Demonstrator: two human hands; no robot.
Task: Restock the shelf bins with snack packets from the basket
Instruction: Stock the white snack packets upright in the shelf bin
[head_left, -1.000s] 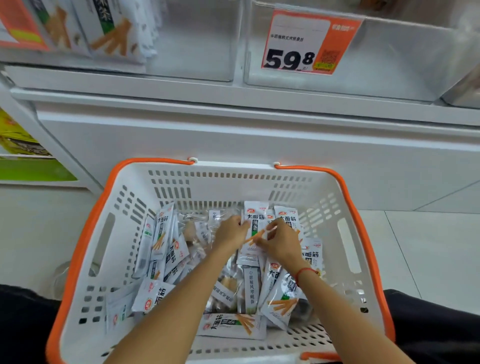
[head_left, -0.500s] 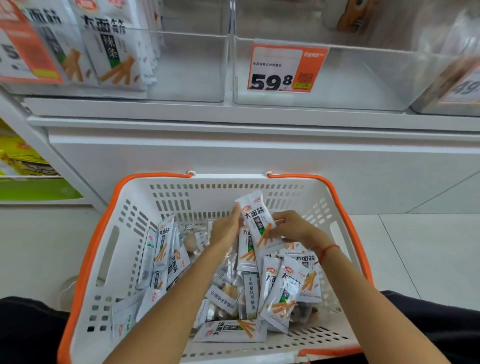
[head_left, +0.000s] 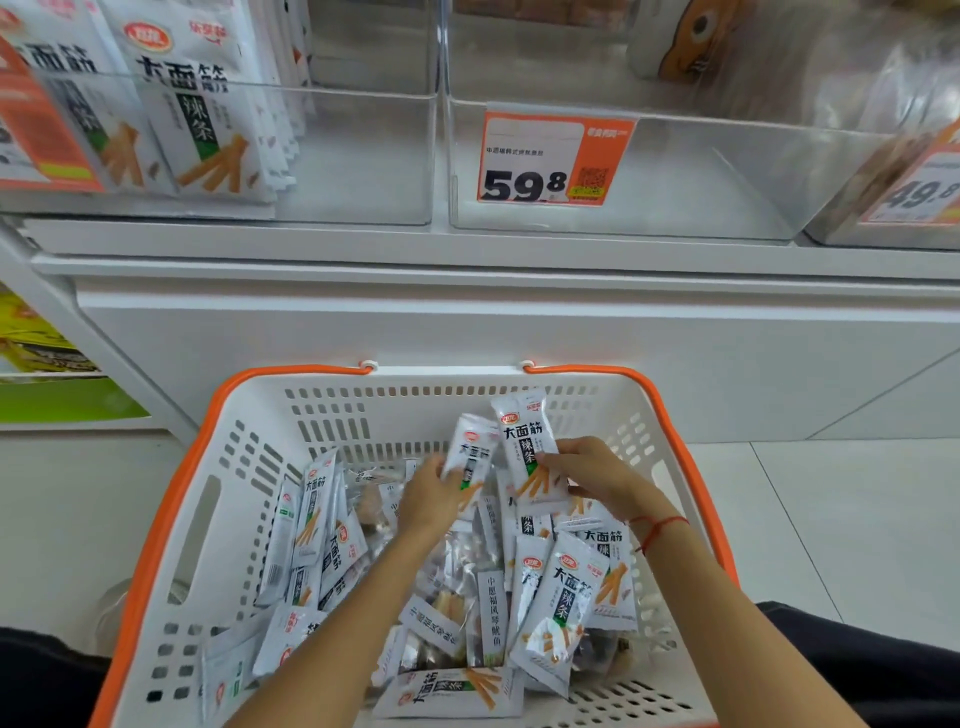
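Note:
A white basket with an orange rim (head_left: 171, 499) stands on the floor in front of me, holding several white snack packets (head_left: 558, 603). My right hand (head_left: 589, 475) pinches one upright packet (head_left: 527, 441) lifted above the pile. My left hand (head_left: 431, 491) grips a second packet (head_left: 475, 444) just left of it. Above, a clear shelf bin (head_left: 363, 156) at the left holds the same white packets (head_left: 192, 98) standing in a row. The clear bin (head_left: 701, 176) beside it, with the 59.8 price tag (head_left: 553, 158), shows no packets inside.
A white shelf front (head_left: 493, 322) runs between the bins and the basket. Another bin with a 49.8 tag (head_left: 919, 192) sits at the far right. Yellow and green packaging (head_left: 36, 343) shows on a lower shelf at the left. Pale floor tiles (head_left: 831, 519) lie to the right.
Both hands have risen out of the pile, each lifting a white packet. The view has tilted up, showing more of the shelf bins.

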